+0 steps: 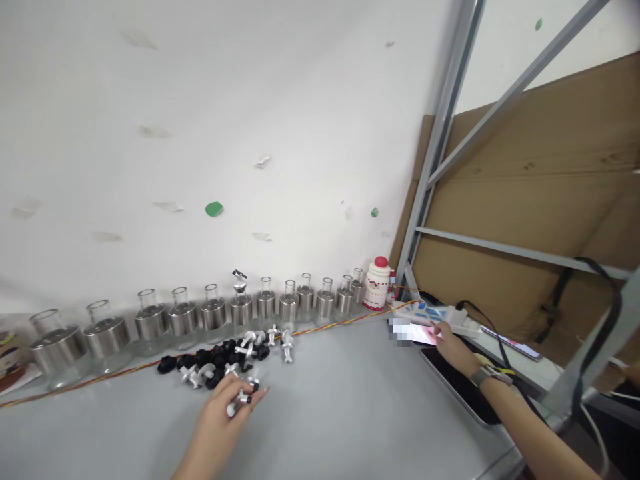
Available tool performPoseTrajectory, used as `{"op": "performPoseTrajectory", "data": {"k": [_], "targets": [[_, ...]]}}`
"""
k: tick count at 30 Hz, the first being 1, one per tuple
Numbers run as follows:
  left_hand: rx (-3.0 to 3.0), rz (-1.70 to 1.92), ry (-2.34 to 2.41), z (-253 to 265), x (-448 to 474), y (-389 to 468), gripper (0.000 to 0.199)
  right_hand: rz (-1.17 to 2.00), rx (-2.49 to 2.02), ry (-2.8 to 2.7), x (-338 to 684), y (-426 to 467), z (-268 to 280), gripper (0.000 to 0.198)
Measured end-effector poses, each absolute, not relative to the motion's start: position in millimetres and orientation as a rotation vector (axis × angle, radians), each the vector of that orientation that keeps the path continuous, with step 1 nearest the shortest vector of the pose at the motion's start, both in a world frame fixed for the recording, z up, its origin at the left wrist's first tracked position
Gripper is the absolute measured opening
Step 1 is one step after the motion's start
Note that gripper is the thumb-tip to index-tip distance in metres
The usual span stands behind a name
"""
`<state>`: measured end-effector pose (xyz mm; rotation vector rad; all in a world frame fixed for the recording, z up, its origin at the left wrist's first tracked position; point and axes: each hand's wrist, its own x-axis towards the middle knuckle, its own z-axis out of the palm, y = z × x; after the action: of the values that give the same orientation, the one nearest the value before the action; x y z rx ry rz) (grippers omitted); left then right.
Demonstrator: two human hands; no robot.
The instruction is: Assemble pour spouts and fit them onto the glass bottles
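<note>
My left hand (pixel 220 417) is closed around a silver-and-black bottle pourer (pixel 238 404), low over the grey table. Just ahead of it lies a heap of black caps (pixel 203 358) and silver pourer pieces (pixel 249 348). A small black-and-silver piece (pixel 254 385) shows by my left fingertips; whether I hold it too is unclear. On the right, my right hand (pixel 450 348) reaches to a lit phone (pixel 416 331), its fingers stretched out and a fingertip touching the screen. A watch is on that wrist. Glass bottles with steel sleeves (pixel 213 313) line the wall; one (pixel 241 310) carries a pourer on its neck.
A dark tablet (pixel 463 387) lies near my right forearm. Behind the phone are a power strip (pixel 465 325) and cables. A white jar with a red lid (pixel 377 285) ends the bottle row. A twisted wire (pixel 345 323) runs along the table; a metal frame (pixel 440 140) rises at right.
</note>
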<state>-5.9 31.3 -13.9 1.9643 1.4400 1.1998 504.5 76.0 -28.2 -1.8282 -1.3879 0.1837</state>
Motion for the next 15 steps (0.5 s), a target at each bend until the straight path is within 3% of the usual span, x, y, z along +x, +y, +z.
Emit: {"op": "performPoseTrajectory", "data": {"k": [9,15], "targets": [[1.948,1.196,1.446,-14.3,-6.2,31.5,0.026,0.447,-1.484,-1.576,402.2,66.0,-13.2,0.008],[1.824,1.299,1.381,-7.6,-2.8,28.7,0.027,0.742,-1.171,-1.666,276.3,31.5,20.6,0.026]]}}
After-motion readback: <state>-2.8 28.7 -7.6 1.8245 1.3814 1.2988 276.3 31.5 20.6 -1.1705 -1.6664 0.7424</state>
